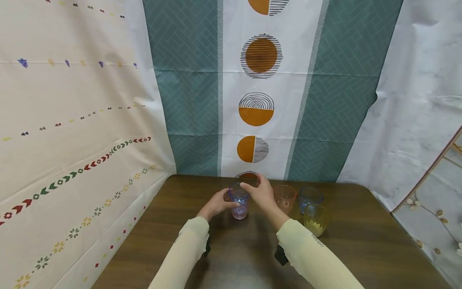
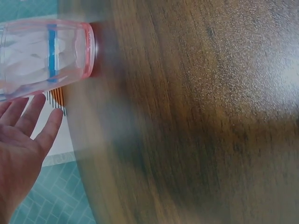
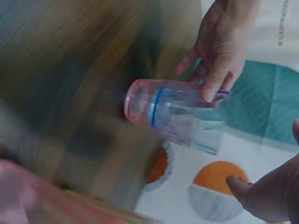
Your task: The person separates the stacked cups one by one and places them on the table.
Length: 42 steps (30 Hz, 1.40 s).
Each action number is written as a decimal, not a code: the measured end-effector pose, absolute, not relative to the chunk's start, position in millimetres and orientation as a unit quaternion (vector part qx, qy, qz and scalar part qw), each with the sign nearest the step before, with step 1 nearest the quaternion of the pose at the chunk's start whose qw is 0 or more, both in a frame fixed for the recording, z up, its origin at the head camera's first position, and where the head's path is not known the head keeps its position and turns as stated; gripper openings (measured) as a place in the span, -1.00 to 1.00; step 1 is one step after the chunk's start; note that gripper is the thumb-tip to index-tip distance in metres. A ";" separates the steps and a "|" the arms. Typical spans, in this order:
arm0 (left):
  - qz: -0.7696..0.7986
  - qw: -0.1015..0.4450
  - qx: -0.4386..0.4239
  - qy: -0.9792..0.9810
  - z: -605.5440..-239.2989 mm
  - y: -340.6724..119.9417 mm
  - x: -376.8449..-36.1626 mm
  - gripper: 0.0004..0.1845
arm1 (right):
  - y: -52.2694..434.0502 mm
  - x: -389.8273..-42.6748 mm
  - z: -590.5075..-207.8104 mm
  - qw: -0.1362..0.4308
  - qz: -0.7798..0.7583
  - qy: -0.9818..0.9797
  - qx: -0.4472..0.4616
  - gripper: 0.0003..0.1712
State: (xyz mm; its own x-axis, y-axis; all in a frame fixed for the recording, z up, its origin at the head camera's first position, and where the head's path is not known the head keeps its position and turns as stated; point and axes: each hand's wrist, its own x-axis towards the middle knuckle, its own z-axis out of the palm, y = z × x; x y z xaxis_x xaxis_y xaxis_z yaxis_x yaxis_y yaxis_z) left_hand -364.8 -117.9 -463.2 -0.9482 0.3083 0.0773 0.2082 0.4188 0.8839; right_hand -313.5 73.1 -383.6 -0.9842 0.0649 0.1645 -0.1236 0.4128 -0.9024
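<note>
A clear blue tumbler nested in a pink one (image 1: 240, 205) stands upright on the brown table (image 1: 361, 245), near its far edge. My left hand (image 1: 217, 204) holds this stack from the left, thumb (image 3: 212, 86) laid across its side (image 3: 173, 114). In the left wrist view the other fingers (image 2: 39, 119) lie fairly straight beside the stack (image 2: 46, 53). My right hand (image 1: 262, 193) hovers just right of the stack with relaxed fingers reaching over the rim, holding nothing; its thumb (image 3: 238, 184) shows in the right wrist view.
Three more clear tumblers stand right of my hands: an orange-pink one (image 1: 285, 197), a blue one (image 1: 310, 196) and a yellow one (image 1: 316, 220). Patterned cloth (image 1: 260, 100) hangs behind the table and on both sides.
</note>
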 end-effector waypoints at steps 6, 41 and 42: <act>0.502 0.061 0.157 0.848 -464.3 -117.9 -363.1 -0.19 | 63.4 -323.7 -403.5 0.103 0.526 -0.844 -0.024 0.06; 0.488 0.065 0.168 0.854 -476.8 -122.5 -369.7 -0.21 | 53.0 -336.7 -444.3 0.104 0.480 -0.871 0.012 -0.06; 0.486 0.066 0.168 0.855 -476.5 -122.8 -369.7 -0.22 | 52.2 -337.3 -443.1 0.106 0.485 -0.868 0.011 -0.06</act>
